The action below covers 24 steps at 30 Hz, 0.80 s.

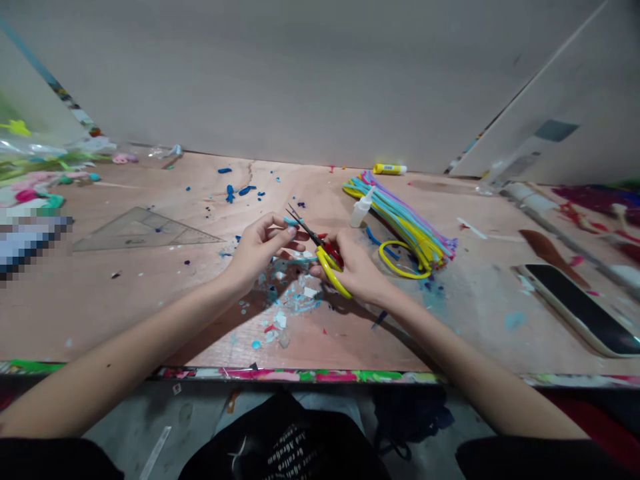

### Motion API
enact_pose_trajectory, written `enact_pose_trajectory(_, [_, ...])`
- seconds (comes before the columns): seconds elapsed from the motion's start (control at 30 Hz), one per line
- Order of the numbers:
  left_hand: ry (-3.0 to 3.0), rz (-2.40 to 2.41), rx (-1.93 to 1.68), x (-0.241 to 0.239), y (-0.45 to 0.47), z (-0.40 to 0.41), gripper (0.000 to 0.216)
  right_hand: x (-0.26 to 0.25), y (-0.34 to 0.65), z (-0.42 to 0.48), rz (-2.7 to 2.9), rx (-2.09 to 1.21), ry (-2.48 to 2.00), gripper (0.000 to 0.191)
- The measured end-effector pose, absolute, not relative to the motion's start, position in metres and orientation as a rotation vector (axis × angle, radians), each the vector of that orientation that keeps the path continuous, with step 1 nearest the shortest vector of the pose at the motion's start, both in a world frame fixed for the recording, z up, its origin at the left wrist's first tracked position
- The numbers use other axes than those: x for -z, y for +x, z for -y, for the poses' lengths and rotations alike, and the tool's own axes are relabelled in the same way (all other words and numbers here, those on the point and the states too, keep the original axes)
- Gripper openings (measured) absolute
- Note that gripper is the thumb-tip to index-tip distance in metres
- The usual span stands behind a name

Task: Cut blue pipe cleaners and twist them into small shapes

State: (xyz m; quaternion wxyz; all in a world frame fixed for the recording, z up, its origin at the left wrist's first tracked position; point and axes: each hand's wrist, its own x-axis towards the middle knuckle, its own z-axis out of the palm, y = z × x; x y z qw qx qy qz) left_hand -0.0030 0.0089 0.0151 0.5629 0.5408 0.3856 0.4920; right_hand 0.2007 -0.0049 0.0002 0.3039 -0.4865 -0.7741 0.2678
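Note:
Between thumb and fingers, my left hand (263, 245) pinches a small light-blue piece (291, 222) whose kind is too small to make out. My right hand (357, 267) grips a pair of scissors (327, 260) with yellow and red handles. The slim dark blades point up and left, slightly parted, close beside the light-blue piece. Below both hands, blue and white scraps (295, 300) are scattered on the wooden table (150, 320). Just right of my right hand lie a bundle of coloured pipe cleaners (405, 220) and a small white squeeze bottle (361, 210).
A clear set square (145, 230) lies at the left, and a phone (583, 307) at the right. A yellow glue stick (390, 169) rests by the back wall (280, 87). Dark-blue bits (237, 191) dot the table's far side. Mixed craft pieces (40, 187) crowd the left edge.

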Motion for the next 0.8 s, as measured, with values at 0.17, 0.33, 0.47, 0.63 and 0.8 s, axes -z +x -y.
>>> enact_pose_trajectory(0.17, [1.3, -0.885, -1.132, -0.01, -0.003, -0.01, 0.019, 0.002, 0.201, 0.004, 2.066, -0.702, -1.279, 0.04])
enact_pose_trajectory(0.33, [1.309, -0.893, -1.119, -0.01, -0.003, -0.01, 0.019, 0.007, 0.202, 0.002, 2.073, -0.645, -1.257, 0.031])
enact_pose_trajectory(0.47, [1.327, -0.906, -1.119, -0.013, -0.003, -0.008, 0.019, 0.009, 0.202, 0.002, 2.053, -0.598, -1.231, 0.023])
enact_pose_trajectory(0.63, [1.346, -0.909, -1.133, -0.014, -0.004, -0.007, 0.019, 0.005, 0.201, 0.004, 2.026, -0.577, -1.283, 0.029])
enact_pose_trajectory(0.8, [1.322, -0.934, -1.163, -0.016, -0.004, -0.009, 0.016, -0.003, 0.205, 0.0, 1.978, -0.441, -1.326, 0.039])
